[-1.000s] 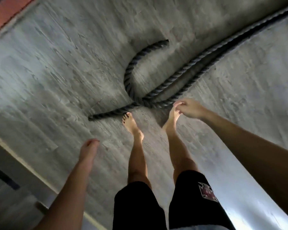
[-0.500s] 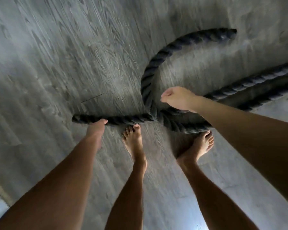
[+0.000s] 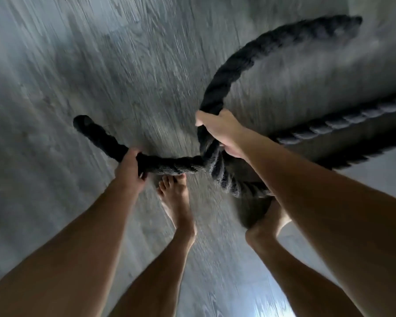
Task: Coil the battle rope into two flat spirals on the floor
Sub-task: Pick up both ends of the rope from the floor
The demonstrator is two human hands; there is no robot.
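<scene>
No spiral is formed yet: the rope [image 3: 226, 76] sprawls loose over the floor [image 3: 101, 65], its ends crossing near the feet. The left hand [image 3: 129, 170] grips one end and the right hand [image 3: 222, 133] grips the other.

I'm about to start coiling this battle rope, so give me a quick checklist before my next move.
1. Left hand grips battle rope near one end: ok.
2. Right hand grips the other end's curve: ok.
3. Strands uncrossed between the hands: not ok, they cross.
4. Left foot and right foot free of rope: cannot tell, rope overlaps them.
5. Spiral begun on the floor: not ok, none yet.
</scene>
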